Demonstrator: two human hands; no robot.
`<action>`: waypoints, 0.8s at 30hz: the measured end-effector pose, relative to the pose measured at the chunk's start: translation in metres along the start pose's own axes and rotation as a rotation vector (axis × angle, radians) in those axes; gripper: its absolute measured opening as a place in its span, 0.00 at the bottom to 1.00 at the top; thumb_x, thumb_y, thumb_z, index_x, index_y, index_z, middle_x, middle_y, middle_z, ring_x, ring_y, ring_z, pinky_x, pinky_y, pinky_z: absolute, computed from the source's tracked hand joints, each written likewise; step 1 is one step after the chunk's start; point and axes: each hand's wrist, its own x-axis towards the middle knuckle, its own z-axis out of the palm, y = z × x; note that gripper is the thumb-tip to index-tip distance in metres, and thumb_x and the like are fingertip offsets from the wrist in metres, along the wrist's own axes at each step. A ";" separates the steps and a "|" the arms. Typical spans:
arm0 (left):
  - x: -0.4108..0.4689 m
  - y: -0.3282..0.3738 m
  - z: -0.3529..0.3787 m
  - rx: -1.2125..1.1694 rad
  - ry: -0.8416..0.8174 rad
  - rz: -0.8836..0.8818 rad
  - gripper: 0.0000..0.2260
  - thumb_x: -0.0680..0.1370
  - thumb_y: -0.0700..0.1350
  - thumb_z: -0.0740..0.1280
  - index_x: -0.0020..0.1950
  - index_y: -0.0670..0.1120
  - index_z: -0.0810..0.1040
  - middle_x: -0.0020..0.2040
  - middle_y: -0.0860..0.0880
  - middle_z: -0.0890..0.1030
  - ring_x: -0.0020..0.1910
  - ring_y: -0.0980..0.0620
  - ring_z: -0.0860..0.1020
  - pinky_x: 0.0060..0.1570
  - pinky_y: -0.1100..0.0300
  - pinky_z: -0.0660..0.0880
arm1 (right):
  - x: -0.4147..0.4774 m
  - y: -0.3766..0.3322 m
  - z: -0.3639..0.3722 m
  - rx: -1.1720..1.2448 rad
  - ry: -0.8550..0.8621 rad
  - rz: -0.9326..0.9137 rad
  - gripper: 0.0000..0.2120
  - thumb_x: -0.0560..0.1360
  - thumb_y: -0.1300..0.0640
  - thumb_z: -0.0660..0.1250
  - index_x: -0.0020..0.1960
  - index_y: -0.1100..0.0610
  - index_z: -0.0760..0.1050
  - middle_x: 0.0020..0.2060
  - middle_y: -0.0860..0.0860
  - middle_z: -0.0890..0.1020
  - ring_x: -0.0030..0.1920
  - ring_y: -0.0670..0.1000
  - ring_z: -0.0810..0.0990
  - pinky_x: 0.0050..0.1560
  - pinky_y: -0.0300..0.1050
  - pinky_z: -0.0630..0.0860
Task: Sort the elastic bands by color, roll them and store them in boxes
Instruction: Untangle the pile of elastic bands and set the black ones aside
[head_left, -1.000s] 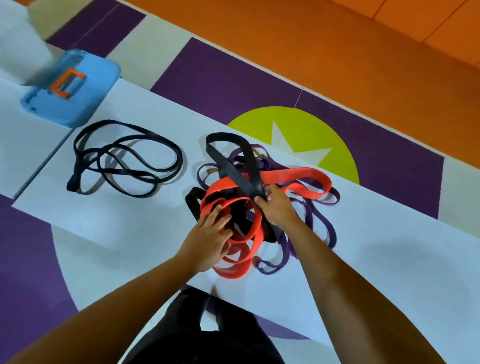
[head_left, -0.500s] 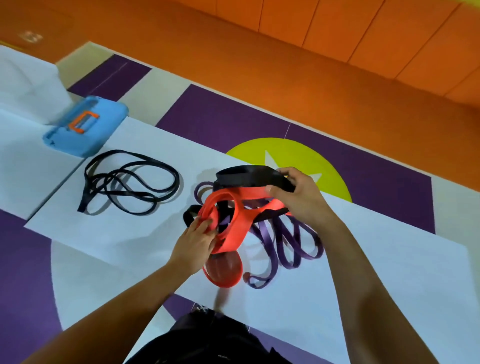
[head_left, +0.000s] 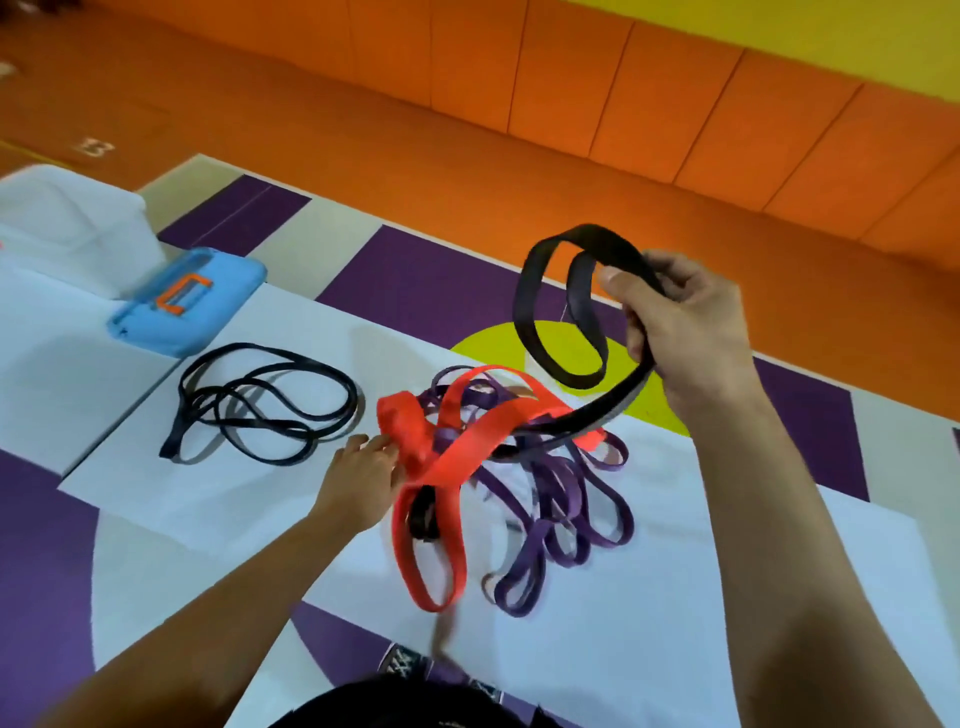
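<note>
Two bare forearms enter from 6 o'clock over a white table top (head_left: 208, 499).

1. The left hand (head_left: 363, 483) lies low, palm down and wrist straight, with its fingers reaching toward 2 o'clock against the bunched end of the red band (head_left: 431, 457). The fingertips are hidden by the band, so a pinch cannot be confirmed.
2. The red band is partly off the surface. One loop hangs toward 6 o'clock and another strand drapes over the wide black band (head_left: 535, 291).
3. The purple bands (head_left: 566, 504) lie in a loose tangle on the table, directly under and at 3 o'clock of the red band.
4. The thin black bands (head_left: 260, 405) lie coiled on their own at 9 o'clock of the tangle, well apart from it.
5. The right hand (head_left: 685, 332) is raised at 2 o'clock with the wrist cocked. Its fingers are curled and its thumb is clamped over the wide black band, which loops above the table and trails down into the tangle.
6. A blue box (head_left: 187, 312) with an orange handle sits at 10 o'clock, with white cloth (head_left: 67, 223) behind it.
</note>
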 end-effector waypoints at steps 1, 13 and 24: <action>0.002 -0.001 -0.004 -0.009 -0.022 -0.003 0.19 0.79 0.52 0.59 0.61 0.44 0.80 0.62 0.46 0.82 0.62 0.38 0.77 0.61 0.44 0.75 | 0.002 -0.007 -0.001 -0.016 -0.023 0.019 0.11 0.75 0.59 0.76 0.54 0.61 0.80 0.25 0.45 0.76 0.20 0.48 0.68 0.24 0.37 0.64; 0.004 0.102 -0.115 -0.628 0.040 0.335 0.30 0.73 0.45 0.72 0.74 0.54 0.70 0.65 0.57 0.77 0.63 0.58 0.74 0.65 0.60 0.70 | -0.011 -0.041 0.003 0.132 -0.105 0.146 0.22 0.80 0.67 0.66 0.70 0.54 0.66 0.35 0.58 0.83 0.28 0.53 0.79 0.33 0.47 0.79; 0.002 0.138 -0.146 -0.733 -0.022 0.405 0.12 0.81 0.54 0.65 0.57 0.48 0.81 0.48 0.48 0.85 0.46 0.48 0.84 0.49 0.43 0.80 | 0.024 -0.023 -0.024 -0.055 -0.026 0.046 0.10 0.83 0.57 0.63 0.50 0.52 0.83 0.45 0.53 0.87 0.47 0.52 0.87 0.52 0.51 0.83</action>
